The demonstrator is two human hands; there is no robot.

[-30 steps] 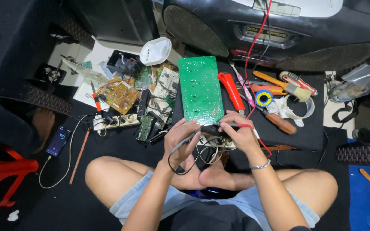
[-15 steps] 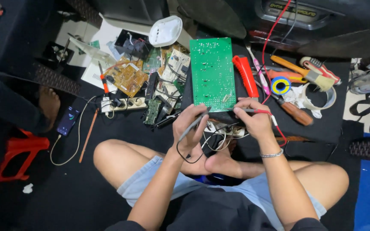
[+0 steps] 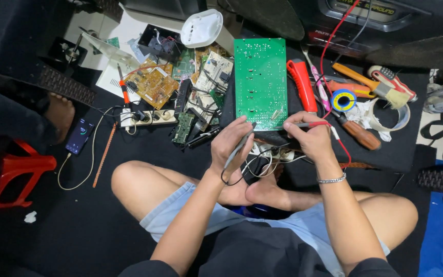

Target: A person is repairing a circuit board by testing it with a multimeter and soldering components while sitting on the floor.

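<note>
The fingers of the left hand [image 3: 234,141] are pinched narrow around a grey probe [image 3: 242,146], held like a pen with its tip aimed up toward the near edge of the large green circuit board [image 3: 260,82]. The fingers of the right hand [image 3: 308,136] are closed on a red probe [image 3: 311,124], laid almost level, its tip pointing to nine o'clock at the same near edge. The board lies flat on the dark floor mat [image 3: 406,154] at twelve o'clock from the hands, solder side up, well inside reach.

To do this probing well, I judge that both tips should land squarely on single solder points without bridging neighbours, with the heels of the hands braced so that the tips do not skate. The red lead [image 3: 329,48] climbs toward one o'clock and should be kept slack, so it does not tug the tip off.

At two o'clock lie a red-handled tool [image 3: 302,84], a roll of blue tape [image 3: 343,100] and a brown-handled screwdriver [image 3: 357,133]. At ten o'clock is a heap of smaller circuit boards [image 3: 155,84], a power strip [image 3: 147,117] and a white plastic cover [image 3: 201,28]. A phone [image 3: 79,136] lies at nine o'clock beside a red stool [image 3: 11,172].
</note>
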